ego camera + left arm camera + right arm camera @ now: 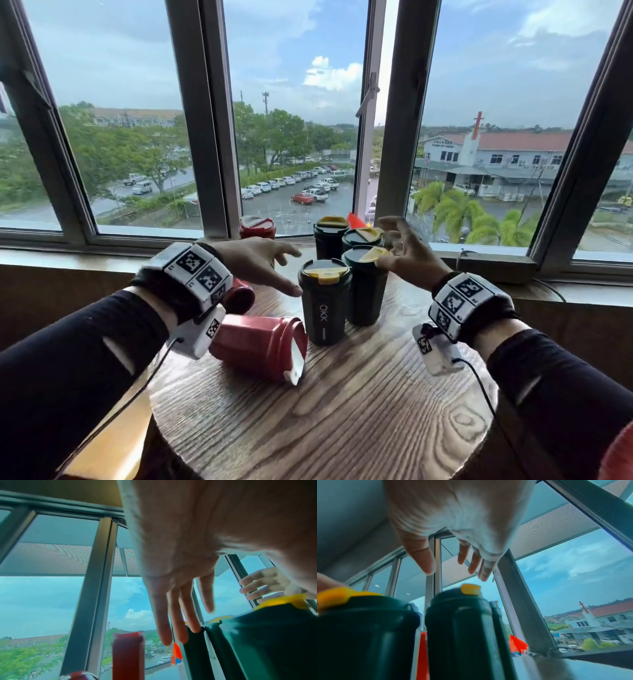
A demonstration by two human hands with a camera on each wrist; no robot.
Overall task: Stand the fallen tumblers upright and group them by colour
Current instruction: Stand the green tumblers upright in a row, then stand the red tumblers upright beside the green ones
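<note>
Several dark tumblers with yellow lids stand upright close together on the round wooden table (pixel 342 411); the front one (pixel 324 303) is marked OKK, and another (pixel 365 286) stands to its right. One red tumbler (pixel 260 346) lies on its side at the front left. A second red one (pixel 241 296) lies behind my left wrist. A third red tumbler (pixel 257 228) stands upright by the window. My left hand (pixel 274 267) hovers open, its thumb tip beside the front dark tumbler. My right hand (pixel 397 245) is open above the right-hand dark tumblers (pixel 462 628), its thumb close to a yellow lid.
The table butts against a window sill (pixel 102 255) under tall window frames. An orange-red object (pixel 354 219) sits on the sill behind the dark tumblers. A wooden block (pixel 496 267) lies on the sill at the right. Cables hang from both wrist cameras.
</note>
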